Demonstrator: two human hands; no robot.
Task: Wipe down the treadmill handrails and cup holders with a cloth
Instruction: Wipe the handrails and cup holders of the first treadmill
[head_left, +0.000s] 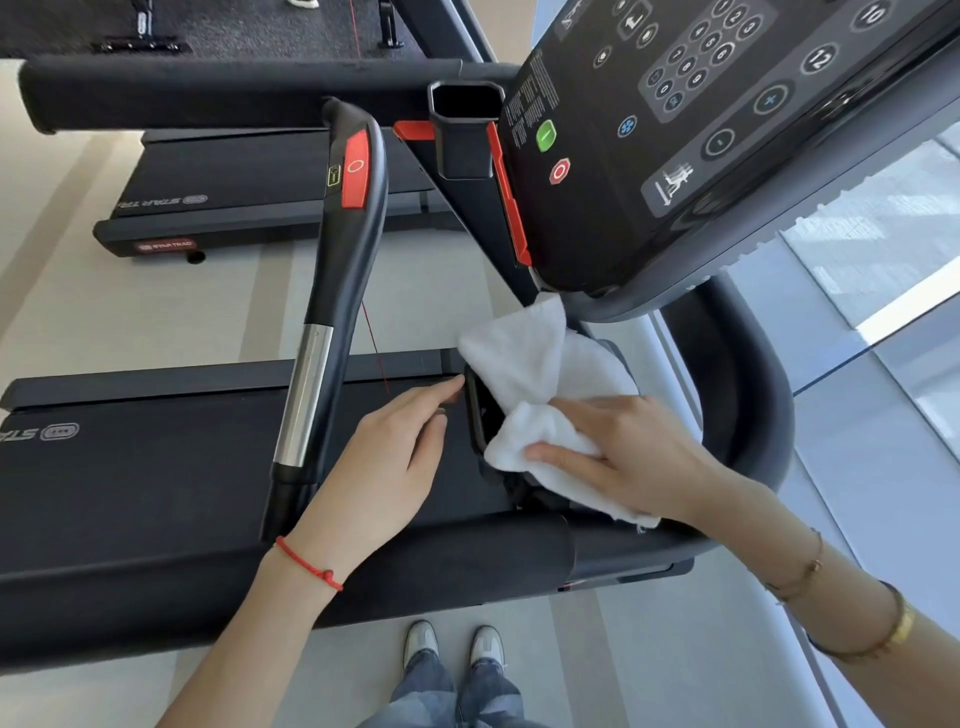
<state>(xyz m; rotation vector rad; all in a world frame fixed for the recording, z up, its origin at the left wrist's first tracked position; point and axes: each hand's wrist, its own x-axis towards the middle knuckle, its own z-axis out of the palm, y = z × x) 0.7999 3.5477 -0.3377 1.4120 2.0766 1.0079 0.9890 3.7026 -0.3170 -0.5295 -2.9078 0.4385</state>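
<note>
From the head camera, looking steeply down, the right hand (618, 457) lies over a white cloth (545, 384) that is bunched into and over the near cup holder (475, 415) of the treadmill, just below the console (701, 130). The right hand's fingers (561, 454) lie spread and nearly straight, pressing the cloth down against the holder, with the thumb along the cloth's lower fold; they are not curled round it. The cloth's upper corner rises toward the underside of the console and its lower edge hangs past the holder by the wrist. The left hand (384, 467) holds nothing: its fingers are loosely extended, and the index fingertip reaches to the black rim of the cup holder, touching it or just short of it, which cannot be told. A red string bracelet (306, 564) circles the left wrist, and thin gold bangles (883, 634) sit on the right forearm. Left of the hands, a centre handle (332, 312) with a silver grip section and a red button panel runs up the frame. Beyond it a second cup holder (465, 130) sits uncovered beside the console, with a padded black handrail (234, 93) across the top of the frame. The near handrail (467, 571) runs below both forearms. Black running belts (156, 493) lie underneath, and two light shoes (452, 644) stand on the pale floor.
</note>
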